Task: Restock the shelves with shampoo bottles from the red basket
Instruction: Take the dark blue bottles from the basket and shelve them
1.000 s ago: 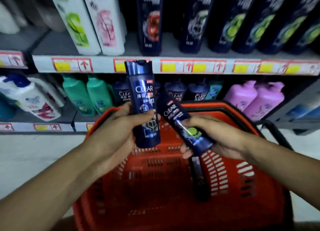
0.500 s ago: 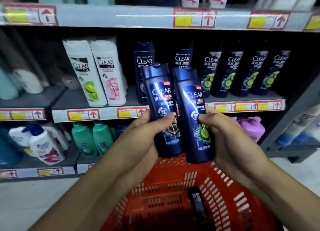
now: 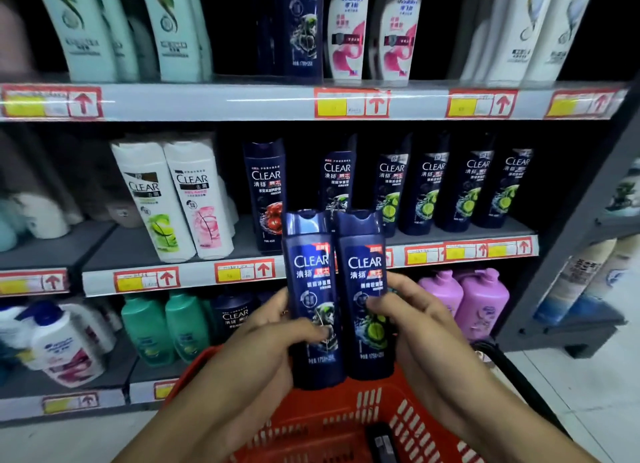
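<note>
Two bottles up before the shelves.
Our left hand grips the charcoal-label bottle, our right hand the lime-label bottle, touching upright above the red basket.

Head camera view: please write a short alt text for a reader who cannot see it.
Two hands, left hand and right hand, each hold an upright dark blue Clear shampoo bottle side by side above a red basket, facing shelves stocked with shampoo.
</note>
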The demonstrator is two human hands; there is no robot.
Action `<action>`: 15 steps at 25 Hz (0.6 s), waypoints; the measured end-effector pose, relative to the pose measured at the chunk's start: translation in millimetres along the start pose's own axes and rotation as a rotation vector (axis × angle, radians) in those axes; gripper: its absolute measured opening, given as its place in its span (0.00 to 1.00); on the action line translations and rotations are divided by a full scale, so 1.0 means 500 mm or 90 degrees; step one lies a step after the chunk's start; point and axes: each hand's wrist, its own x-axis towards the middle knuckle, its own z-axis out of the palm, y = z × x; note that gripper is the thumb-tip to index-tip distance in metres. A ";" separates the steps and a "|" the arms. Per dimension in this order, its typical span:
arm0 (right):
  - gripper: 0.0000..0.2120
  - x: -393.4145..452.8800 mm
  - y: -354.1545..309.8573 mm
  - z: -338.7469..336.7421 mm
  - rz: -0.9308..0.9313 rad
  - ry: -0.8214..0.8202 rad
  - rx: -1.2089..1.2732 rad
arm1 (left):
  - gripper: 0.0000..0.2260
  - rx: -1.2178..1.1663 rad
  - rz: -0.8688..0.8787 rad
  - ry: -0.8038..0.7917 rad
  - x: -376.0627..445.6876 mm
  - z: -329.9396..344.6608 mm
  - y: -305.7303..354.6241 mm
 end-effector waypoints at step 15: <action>0.13 0.003 -0.042 0.021 -0.083 0.045 -0.045 | 0.27 0.066 0.040 0.027 0.008 0.043 0.042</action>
